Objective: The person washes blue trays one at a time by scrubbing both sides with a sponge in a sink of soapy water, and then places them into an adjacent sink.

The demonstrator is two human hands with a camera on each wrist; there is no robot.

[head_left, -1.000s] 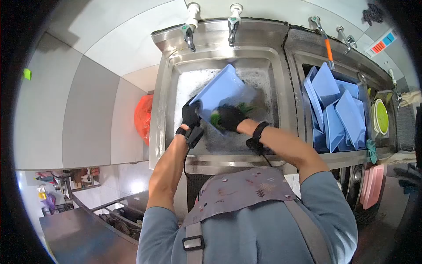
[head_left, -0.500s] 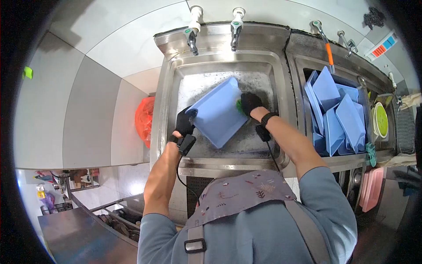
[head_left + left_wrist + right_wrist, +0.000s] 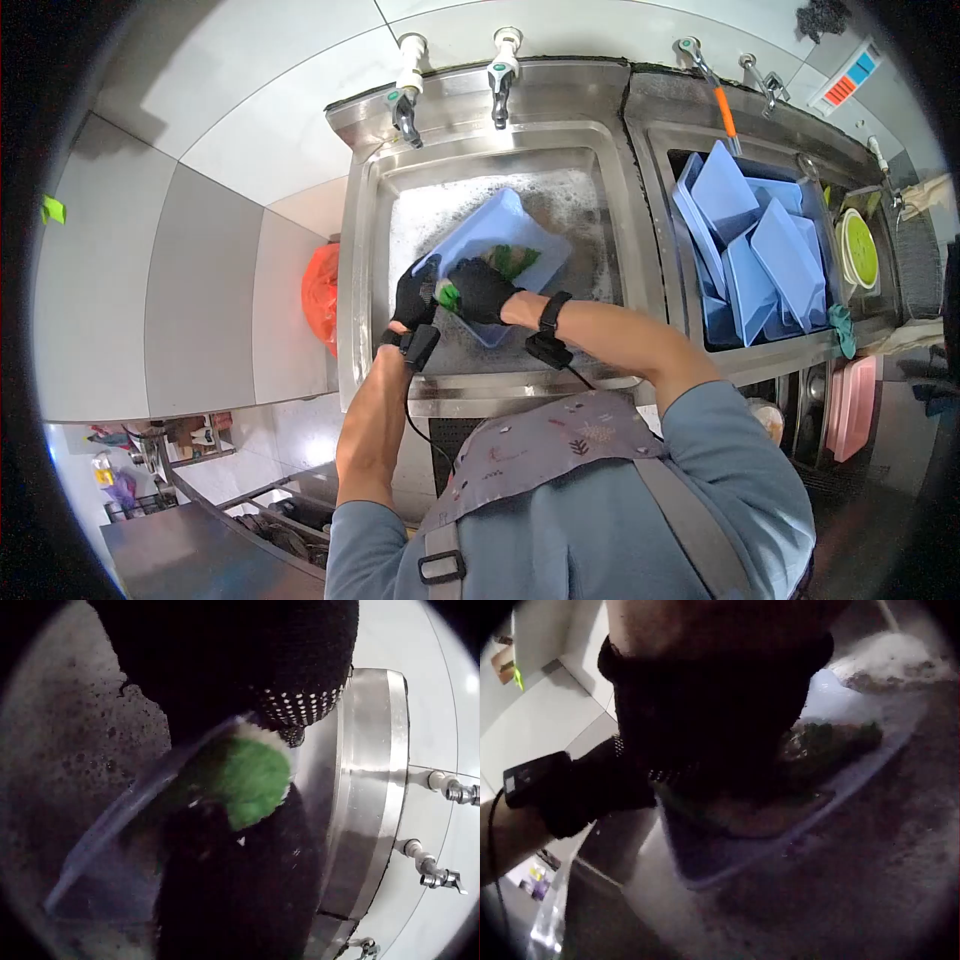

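A blue tray [image 3: 480, 222] lies tilted over soapy water in the left basin. My left hand [image 3: 415, 295], in a black dotted glove, grips the tray's left edge. My gloved right hand [image 3: 482, 290] holds a green cloth or scrubber [image 3: 511, 261] against the tray's inner face, close beside the left hand. Part of the green piece [image 3: 251, 776] shows in the left wrist view under the left hand's fingers [image 3: 300, 705]. In the right wrist view the right hand [image 3: 712, 727] hides much of the tray [image 3: 705, 870].
Several blue trays [image 3: 795, 265] are piled in the right basin, with green and white round baskets [image 3: 858, 250] beyond. Taps [image 3: 502, 90] stand along the back wall. A red bag [image 3: 321, 300] hangs left of the sink [image 3: 352, 270]. Pink trays [image 3: 850, 410] stand at the right.
The right hand moved right across the tray, then back left with the green piece, near the left hand. The tray's tilt changed, and its lower part now sits in foamy water.
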